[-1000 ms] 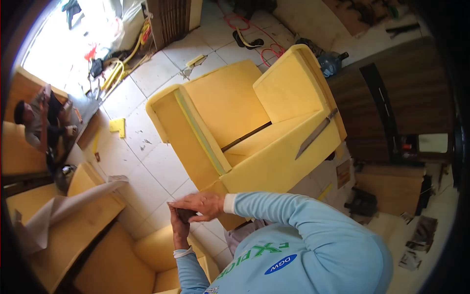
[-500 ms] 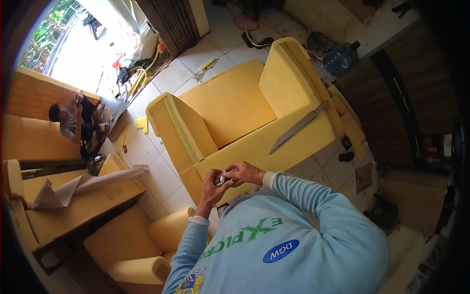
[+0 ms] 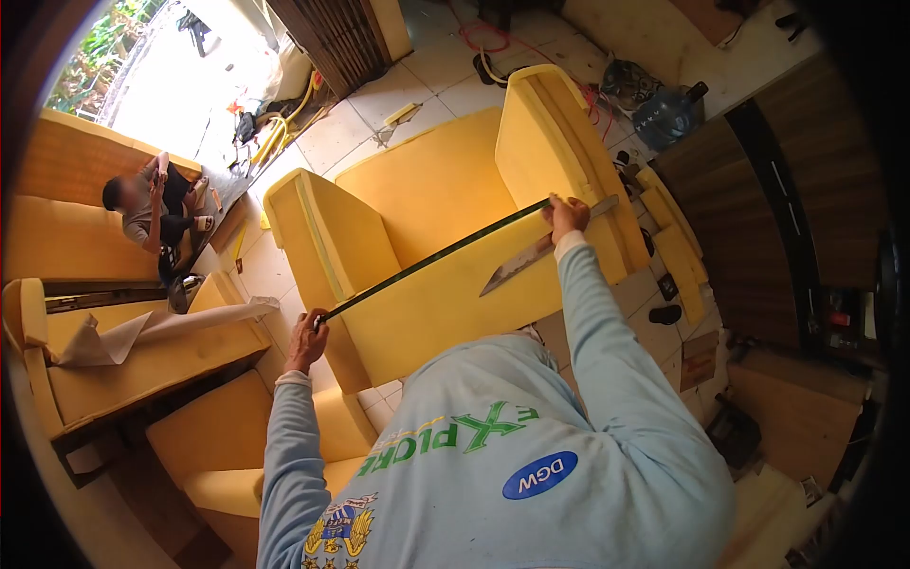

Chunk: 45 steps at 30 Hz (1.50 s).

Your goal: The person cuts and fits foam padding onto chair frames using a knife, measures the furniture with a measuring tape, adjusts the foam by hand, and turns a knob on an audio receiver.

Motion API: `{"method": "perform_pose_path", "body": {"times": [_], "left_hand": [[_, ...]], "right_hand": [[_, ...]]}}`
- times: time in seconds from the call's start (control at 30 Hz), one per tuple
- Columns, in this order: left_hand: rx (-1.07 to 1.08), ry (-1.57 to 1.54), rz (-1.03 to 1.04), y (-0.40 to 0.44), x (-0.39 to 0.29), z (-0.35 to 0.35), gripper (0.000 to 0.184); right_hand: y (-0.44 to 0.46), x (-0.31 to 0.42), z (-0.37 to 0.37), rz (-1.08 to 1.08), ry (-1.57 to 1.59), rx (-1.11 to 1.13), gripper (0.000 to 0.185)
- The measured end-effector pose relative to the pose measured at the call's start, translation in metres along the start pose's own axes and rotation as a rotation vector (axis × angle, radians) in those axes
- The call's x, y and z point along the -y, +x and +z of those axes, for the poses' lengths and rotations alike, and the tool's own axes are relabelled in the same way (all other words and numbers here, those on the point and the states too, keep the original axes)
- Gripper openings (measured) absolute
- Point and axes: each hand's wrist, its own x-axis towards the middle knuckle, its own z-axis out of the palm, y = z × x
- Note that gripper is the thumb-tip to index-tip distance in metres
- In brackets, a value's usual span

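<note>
A dark tape measure [image 3: 438, 257] is drawn out straight across the yellow foam-covered sofa frame [image 3: 417, 327], slanting up to the right. At the sofa's left edge, my left hand [image 3: 303, 343] is closed around the tape's case end, and most of the case is hidden by the fingers. My right hand [image 3: 569, 218] pinches the other end of the tape near the right armrest. A long flat blade [image 3: 517, 266], like a large knife, lies on the foam just below the tape, its right part passing under my right hand.
A co-worker [image 3: 142, 204] sits on the floor at the left. Other yellow foam seats [image 3: 156, 370] stand at the left and lower left, one with a loose cloth [image 3: 118, 337] on it. A blue water jug [image 3: 668, 119], a hose [image 3: 275, 137] and dark cabinets [image 3: 730, 199] surround the sofa.
My hands were together over the sofa's front edge, around the tape case. They have moved apart, left hand leftward and right hand up and right, with the tape pulled out between them.
</note>
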Motion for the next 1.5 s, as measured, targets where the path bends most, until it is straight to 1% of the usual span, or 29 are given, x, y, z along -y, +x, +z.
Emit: {"method": "perform_pose_path", "body": {"times": [0.1,0.13,0.23,0.33,0.37,0.4,0.43,0.47,0.5,0.53,0.57,0.63,0.67,0.73,0.83,0.97,1.1,1.17,1.2,1.23,1.27,1.3,1.33,1.37,1.43,1.5], "left_hand": [[-0.015,0.083,0.0,0.004,-0.003,0.002,0.02],[0.0,0.129,-0.067,0.009,-0.01,0.005,0.024],[-0.063,0.171,-0.138,0.021,-0.019,0.022,0.026],[-0.091,0.225,-0.144,0.033,-0.019,0.032,0.027],[-0.105,0.229,-0.158,0.035,-0.02,0.033,0.027],[-0.078,0.224,-0.14,0.043,-0.022,0.034,0.028],[-0.059,0.221,-0.149,0.045,-0.023,0.033,0.028],[-0.097,0.171,-0.167,0.041,-0.036,0.026,0.029],[-0.109,0.224,-0.171,0.044,-0.032,0.029,0.027],[-0.134,0.239,-0.206,0.043,-0.041,0.027,0.025],[-0.098,0.246,-0.282,0.043,-0.055,0.02,0.024],[-0.05,0.239,-0.354,0.05,-0.06,0.021,0.025],[-0.056,0.24,-0.365,0.053,-0.057,0.026,0.025],[-0.06,0.25,-0.374,0.056,-0.052,0.031,0.025],[-0.077,0.227,-0.371,0.056,-0.048,0.036,0.025],[-0.088,0.205,-0.359,0.052,-0.046,0.037,0.024],[-0.108,0.216,-0.347,0.053,-0.048,0.035,0.024],[-0.105,0.208,-0.332,0.051,-0.044,0.036,0.025],[-0.088,0.182,-0.309,0.053,-0.039,0.038,0.025],[-0.068,0.194,-0.34,0.056,-0.039,0.041,0.026],[-0.048,0.166,-0.368,0.055,-0.05,0.033,0.026],[-0.072,0.185,-0.33,0.057,-0.043,0.039,0.025],[-0.126,0.2,-0.279,0.054,-0.034,0.046,0.024],[-0.1,0.226,-0.301,0.057,-0.033,0.047,0.023],[-0.075,0.232,-0.301,0.057,-0.042,0.042,0.022],[-0.048,0.236,-0.316,0.055,-0.046,0.037,0.021]], "right_hand": [[0.031,0.003,0.003,-0.019,-0.183,-0.105,0.037],[0.039,-0.002,0.005,-0.033,-0.177,-0.106,0.031],[0.049,-0.011,0.007,0.014,-0.257,-0.091,0.021],[0.059,-0.018,0.005,0.035,-0.18,-0.107,0.023],[0.08,-0.031,0.001,0.01,-0.234,-0.08,0.018],[0.102,-0.042,-0.004,-0.013,-0.296,-0.033,0.017],[0.099,-0.038,-0.008,-0.018,-0.298,-0.016,0.016],[0.102,-0.035,-0.009,-0.011,-0.301,0.016,0.016],[0.137,-0.054,-0.013,0.064,-0.213,0.064,0.014],[0.175,-0.074,-0.018,0.144,-0.129,0.106,0.016],[0.13,-0.042,-0.008,0.172,-0.151,0.054,0.021],[0.131,-0.04,-0.008,0.196,-0.189,-0.017,0.019],[0.14,-0.041,-0.008,0.211,-0.199,-0.01,0.019],[0.151,-0.046,-0.011,0.245,-0.213,-0.01,0.019],[0.132,-0.036,-0.008,0.212,-0.24,-0.042,0.018],[0.137,-0.035,-0.009,0.223,-0.247,-0.034,0.018],[0.126,-0.032,-0.006,0.202,-0.283,-0.076,0.017],[0.149,-0.056,-0.012,0.139,-0.199,-0.058,0.017],[0.143,-0.055,-0.01,0.111,-0.147,-0.06,0.016],[0.13,-0.053,-0.009,0.065,-0.085,-0.081,0.015],[0.125,-0.05,-0.01,0.004,-0.143,-0.058,0.017],[0.118,-0.049,-0.008,-0.023,-0.179,-0.07,0.02],[0.083,-0.032,0.001,-0.059,-0.343,-0.118,0.018],[0.072,-0.028,0.005,-0.079,-0.308,-0.142,0.015],[0.067,-0.027,0.007,-0.1,-0.413,-0.174,0.025],[0.057,-0.019,0.01,-0.084,-0.467,-0.189,0.021]]}}
